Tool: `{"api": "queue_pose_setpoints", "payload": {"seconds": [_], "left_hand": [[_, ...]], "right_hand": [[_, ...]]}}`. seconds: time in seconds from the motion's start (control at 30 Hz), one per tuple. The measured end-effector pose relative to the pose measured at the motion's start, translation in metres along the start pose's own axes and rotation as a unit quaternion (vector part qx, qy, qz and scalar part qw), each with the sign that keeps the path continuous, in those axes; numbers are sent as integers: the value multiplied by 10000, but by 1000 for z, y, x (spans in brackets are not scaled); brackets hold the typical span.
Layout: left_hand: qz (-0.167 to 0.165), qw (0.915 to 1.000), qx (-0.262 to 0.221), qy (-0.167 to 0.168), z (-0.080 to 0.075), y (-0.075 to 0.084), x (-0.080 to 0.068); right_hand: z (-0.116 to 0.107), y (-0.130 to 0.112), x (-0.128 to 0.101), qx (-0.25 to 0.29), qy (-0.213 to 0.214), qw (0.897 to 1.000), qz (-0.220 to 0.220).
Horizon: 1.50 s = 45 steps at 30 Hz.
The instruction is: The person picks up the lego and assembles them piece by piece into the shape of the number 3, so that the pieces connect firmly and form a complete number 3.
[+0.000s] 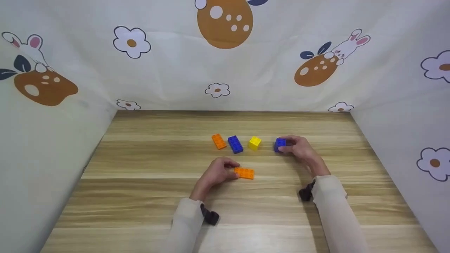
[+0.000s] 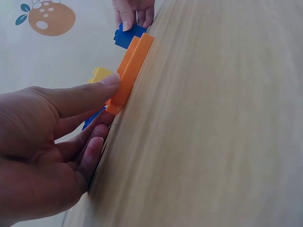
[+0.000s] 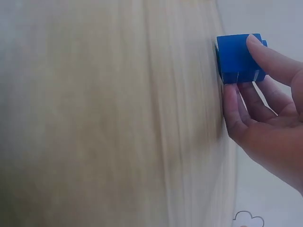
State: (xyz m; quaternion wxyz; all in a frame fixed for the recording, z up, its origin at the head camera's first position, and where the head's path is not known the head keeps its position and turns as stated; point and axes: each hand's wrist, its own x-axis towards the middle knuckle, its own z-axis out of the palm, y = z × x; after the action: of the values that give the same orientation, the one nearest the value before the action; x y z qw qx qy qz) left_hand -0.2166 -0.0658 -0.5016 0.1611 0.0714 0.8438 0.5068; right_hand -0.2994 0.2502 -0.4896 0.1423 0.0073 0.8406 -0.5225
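Note:
My left hand point(image 1: 218, 171) pinches one end of a flat orange toy building brick point(image 1: 244, 173) between thumb and fingers, low at the tabletop. In the left wrist view that orange brick point(image 2: 130, 71) is seen edge-on, its lower side close along the wood. To the right and farther back, my right hand point(image 1: 299, 146) grips a small blue brick point(image 1: 280, 144) from its right side. The right wrist view has the thumb on one face of this blue brick point(image 3: 239, 53) and fingers behind and under it.
Left of the right hand, a yellow brick point(image 1: 255, 143), a longer blue brick point(image 1: 235, 144) and a second flat orange brick point(image 1: 218, 141) stand in a loose row on the wooden table point(image 1: 147, 196). A printed cloth point(image 1: 168, 77) walls the back and both sides.

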Motion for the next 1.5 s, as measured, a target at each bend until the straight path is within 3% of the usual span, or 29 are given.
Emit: {"api": "queue_pose_setpoints", "payload": {"seconds": [0.2, 0.37, 0.63, 0.97, 1.5], "left_hand": [[-128, 9999, -25, 4, -1, -1, -1], [-184, 9998, -55, 18, -1, -1, -1], [-43, 9999, 127, 26, 0, 1, 0], [99, 9997, 241, 46, 3, -1, 3], [48, 9997, 238, 23, 3, -1, 2]], "right_hand": [[4, -5, -5, -31, -7, 10000, -88], [6, -19, -16, 354, -48, 9992, -163], [15, -39, -36, 495, 131, 9972, -553], [37, -46, -53, 410, 209, 9933, -1058], [66, -46, -60, 228, -355, 9927, -1133]]}}
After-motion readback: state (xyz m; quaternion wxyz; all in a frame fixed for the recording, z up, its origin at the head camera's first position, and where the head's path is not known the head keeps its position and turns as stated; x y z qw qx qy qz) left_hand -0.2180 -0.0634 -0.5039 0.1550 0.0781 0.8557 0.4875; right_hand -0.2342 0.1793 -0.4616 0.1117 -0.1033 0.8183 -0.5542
